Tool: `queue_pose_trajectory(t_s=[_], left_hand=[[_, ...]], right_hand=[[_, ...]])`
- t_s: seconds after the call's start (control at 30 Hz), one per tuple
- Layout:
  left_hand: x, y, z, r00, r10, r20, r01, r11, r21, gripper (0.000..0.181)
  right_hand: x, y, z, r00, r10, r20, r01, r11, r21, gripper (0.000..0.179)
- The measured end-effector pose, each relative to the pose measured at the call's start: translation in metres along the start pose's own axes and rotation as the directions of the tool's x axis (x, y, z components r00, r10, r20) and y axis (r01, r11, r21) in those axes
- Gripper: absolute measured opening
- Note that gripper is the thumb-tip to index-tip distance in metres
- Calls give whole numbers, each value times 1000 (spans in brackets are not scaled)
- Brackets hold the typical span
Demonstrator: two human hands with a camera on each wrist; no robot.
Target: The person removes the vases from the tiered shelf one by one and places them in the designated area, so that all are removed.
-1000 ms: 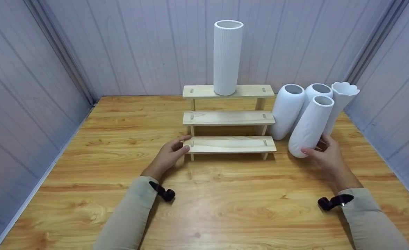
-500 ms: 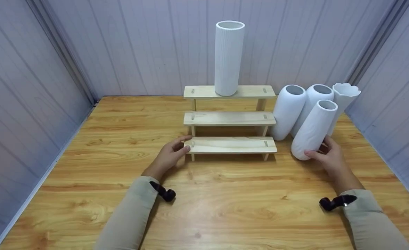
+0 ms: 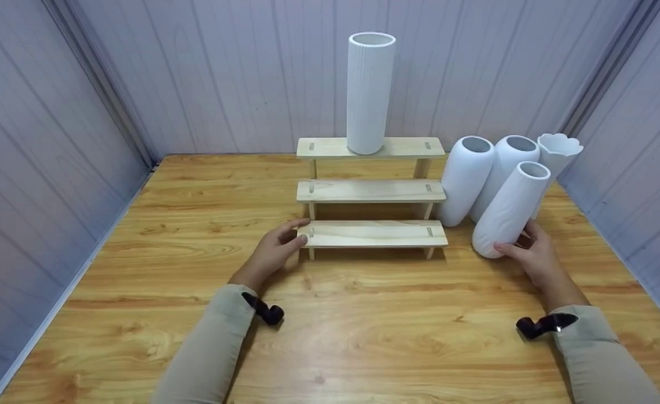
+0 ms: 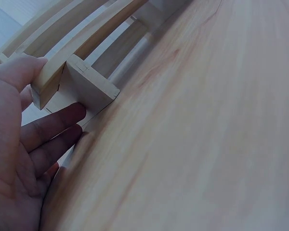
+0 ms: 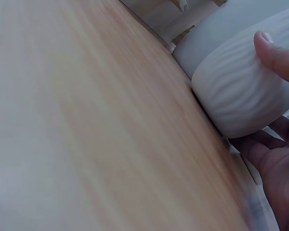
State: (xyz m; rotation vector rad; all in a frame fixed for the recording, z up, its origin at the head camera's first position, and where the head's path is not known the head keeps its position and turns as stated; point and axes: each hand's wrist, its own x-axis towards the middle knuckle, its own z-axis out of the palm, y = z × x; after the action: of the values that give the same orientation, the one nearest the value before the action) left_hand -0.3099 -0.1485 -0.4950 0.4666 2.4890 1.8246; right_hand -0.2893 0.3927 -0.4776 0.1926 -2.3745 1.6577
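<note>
A three-tier wooden display stand stands on the table. My left hand holds the left end of its lowest tier; in the left wrist view the thumb is at the board's end and the fingers reach beside the stand's leg. A white vase with wavy relief is at the right, its base at the tabletop. My right hand grips it low down, thumb on the near side and other fingers round the far side. A tall ribbed cylindrical vase stands upright on the top tier.
Behind the held vase stand two smooth white vases, a left one close to the display stand and a right one, and a vase with a scalloped rim. Panelled walls enclose the wooden table.
The right hand has shifted the wavy vase slightly to the right and nearer the person, mostly in the earlier half second. The left hand stays on the display stand.
</note>
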Motion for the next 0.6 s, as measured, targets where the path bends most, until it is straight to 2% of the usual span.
queue_pose_trajectory(t_s=[0.13,0.23,0.43,0.6], left_hand=[[-3,7,1,1000,-10,0,10,1000,5,44],[-3,7,0,1000,-13,-3,13,1000,9,43],[-2,2,-1,1000,-18,5,18,1000,14,42],[-2,2,-1,1000,-13,1,13,1000,10,41]], right_hand=[[1,1,-2,1000,6,-4,-6,1000,-13,75],[2,3,-4,1000,10,-3,-11,999,-31,76],[3,5,-9,1000,4,-8,-4,1000,9,73],[4,6,-13,1000,17,-11,-17,999,-36,78]])
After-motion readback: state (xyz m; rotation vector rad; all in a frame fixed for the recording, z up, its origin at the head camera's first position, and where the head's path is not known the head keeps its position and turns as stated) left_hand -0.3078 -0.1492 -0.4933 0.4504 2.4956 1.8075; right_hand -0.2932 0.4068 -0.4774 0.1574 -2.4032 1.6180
